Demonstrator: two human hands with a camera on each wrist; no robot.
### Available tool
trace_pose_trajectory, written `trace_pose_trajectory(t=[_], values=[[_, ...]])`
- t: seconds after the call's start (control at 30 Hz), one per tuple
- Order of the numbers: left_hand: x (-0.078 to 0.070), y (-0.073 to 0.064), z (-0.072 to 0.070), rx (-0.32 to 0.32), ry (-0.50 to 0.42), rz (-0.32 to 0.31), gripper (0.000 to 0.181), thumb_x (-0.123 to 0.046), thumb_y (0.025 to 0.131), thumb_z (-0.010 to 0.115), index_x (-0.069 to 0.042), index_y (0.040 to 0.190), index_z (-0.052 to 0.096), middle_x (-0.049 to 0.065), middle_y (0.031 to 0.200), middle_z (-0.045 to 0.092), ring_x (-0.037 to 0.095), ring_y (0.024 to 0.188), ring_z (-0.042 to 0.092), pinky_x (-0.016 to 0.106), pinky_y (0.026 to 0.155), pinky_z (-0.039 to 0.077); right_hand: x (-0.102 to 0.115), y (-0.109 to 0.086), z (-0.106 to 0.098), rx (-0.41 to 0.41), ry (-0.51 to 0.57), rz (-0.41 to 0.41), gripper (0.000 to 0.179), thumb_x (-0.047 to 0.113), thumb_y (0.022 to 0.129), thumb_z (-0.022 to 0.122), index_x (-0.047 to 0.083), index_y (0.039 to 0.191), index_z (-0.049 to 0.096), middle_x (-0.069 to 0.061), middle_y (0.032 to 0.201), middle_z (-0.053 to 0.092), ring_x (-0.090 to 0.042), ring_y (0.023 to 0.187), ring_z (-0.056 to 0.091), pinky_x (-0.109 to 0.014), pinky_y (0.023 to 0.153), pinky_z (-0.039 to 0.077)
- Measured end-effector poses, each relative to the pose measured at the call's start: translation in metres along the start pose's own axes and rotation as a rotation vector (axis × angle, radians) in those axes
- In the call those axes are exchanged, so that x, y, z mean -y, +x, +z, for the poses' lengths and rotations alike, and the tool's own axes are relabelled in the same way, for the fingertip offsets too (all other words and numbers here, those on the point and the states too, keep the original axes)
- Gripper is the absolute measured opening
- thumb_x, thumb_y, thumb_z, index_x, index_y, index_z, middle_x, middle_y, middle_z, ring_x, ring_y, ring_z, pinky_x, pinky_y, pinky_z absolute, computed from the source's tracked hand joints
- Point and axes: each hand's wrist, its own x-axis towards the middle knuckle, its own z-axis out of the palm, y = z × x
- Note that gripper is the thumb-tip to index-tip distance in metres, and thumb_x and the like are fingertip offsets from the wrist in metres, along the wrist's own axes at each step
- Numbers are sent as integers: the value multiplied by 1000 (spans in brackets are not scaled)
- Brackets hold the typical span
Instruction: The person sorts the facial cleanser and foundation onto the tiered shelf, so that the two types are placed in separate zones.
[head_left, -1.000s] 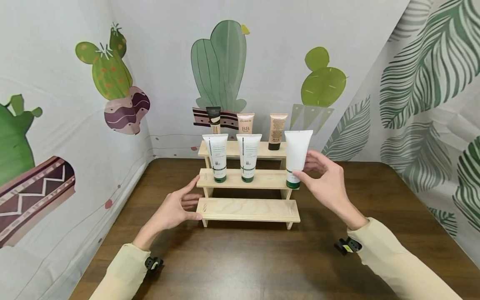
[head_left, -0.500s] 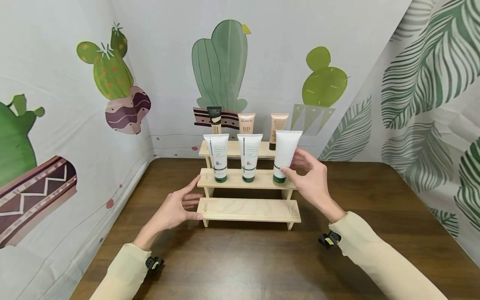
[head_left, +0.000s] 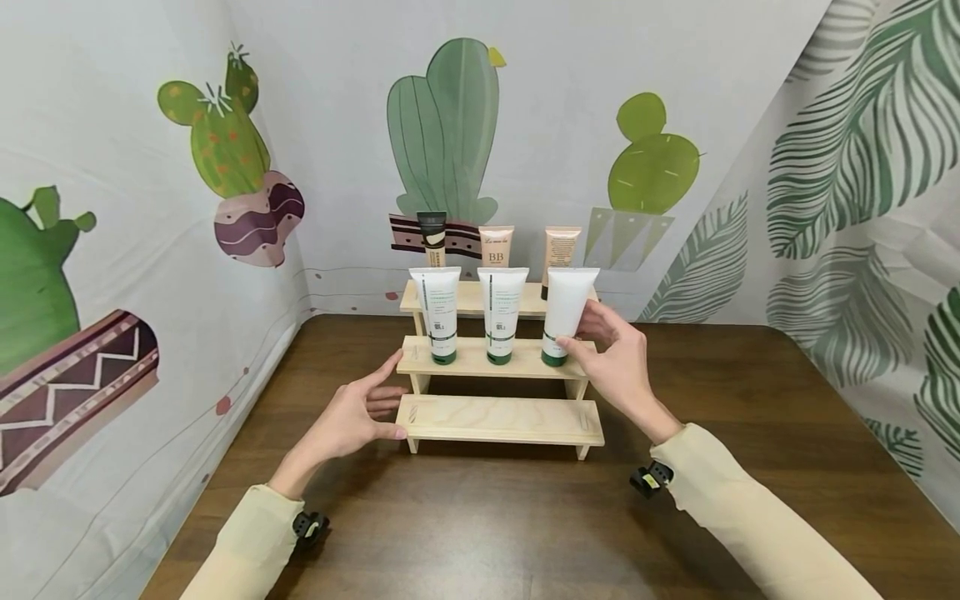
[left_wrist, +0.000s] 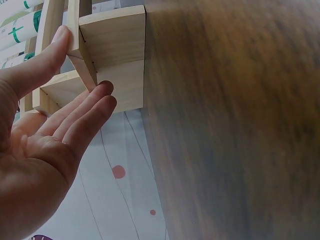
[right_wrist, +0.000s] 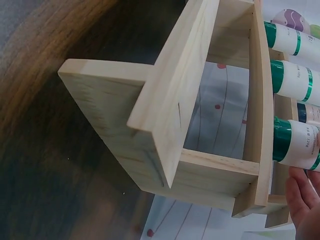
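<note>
A three-tier wooden display stand (head_left: 501, 419) stands on the brown table. My right hand (head_left: 617, 362) pinches a white squeeze tube (head_left: 567, 310) with a green cap near its lower end, upright at the right of the middle tier. In the right wrist view the tube's green cap (right_wrist: 282, 139) is right at that shelf. Two similar white tubes with green print, one at the left (head_left: 441, 312) and one in the middle (head_left: 502, 312), stand on the same tier. My left hand (head_left: 352, 419) touches the stand's left side with straight fingers, thumb at the bottom tier's edge.
Behind, on the top tier, are a black-and-beige tube (head_left: 432, 237), a pink BB tube (head_left: 495, 244) and another pink tube (head_left: 561, 246) with a black cap. A cactus-print cloth (head_left: 555, 108) hangs around the wooden table (head_left: 480, 525).
My right hand has carried the white tube leftward and lowered it to the middle tier, in line with the other two. The left hand keeps its place at the stand.
</note>
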Motion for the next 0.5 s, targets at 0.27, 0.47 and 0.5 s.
trace_pose_trajectory(t=[0.27, 0.47, 0.5], values=[[-1, 0, 1, -2, 4, -8, 121, 1, 74, 95, -30, 169, 26, 28, 135, 65, 35, 117, 70, 44, 98, 59, -3, -1, 0, 11, 1, -9, 51, -15, 81, 84, -12, 129, 65, -26, 106, 75, -40, 95, 72, -22, 86, 58], [-1, -1, 0, -2, 6, -10, 121, 1, 74, 95, -29, 169, 27, 28, 135, 65, 35, 117, 70, 44, 98, 60, -5, -2, 1, 11, -2, -9, 52, -13, 82, 84, -9, 130, 66, -24, 107, 75, -39, 96, 72, -23, 88, 58], [-1, -1, 0, -2, 5, -11, 121, 1, 74, 95, -30, 169, 27, 28, 135, 65, 35, 117, 70, 44, 98, 60, -5, -2, 1, 9, -1, -12, 52, -13, 82, 84, -9, 131, 66, -23, 107, 75, -38, 96, 72, -24, 88, 58]])
